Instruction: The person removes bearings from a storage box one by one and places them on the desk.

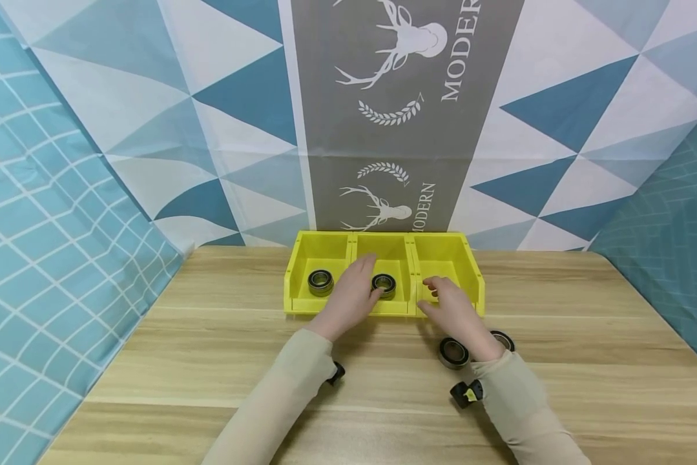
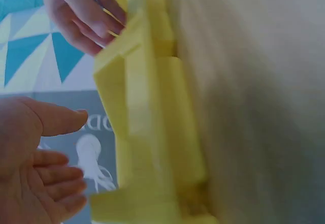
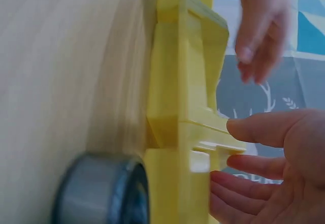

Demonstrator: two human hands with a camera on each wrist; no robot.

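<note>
At the yellow bin (image 1: 383,242), left hand (image 1: 351,295) hung over the left-middle divider, right hand (image 1: 455,311) over the right compartment's front; thumbs stood wide of fingers. Bearings (image 1: 390,285): one each in left and middle compartments, two before its right end.

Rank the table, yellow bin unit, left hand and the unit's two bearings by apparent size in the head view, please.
1. Table
2. Yellow bin unit
3. Left hand
4. Left-compartment bearing and middle-compartment bearing: too alike to rank
</note>
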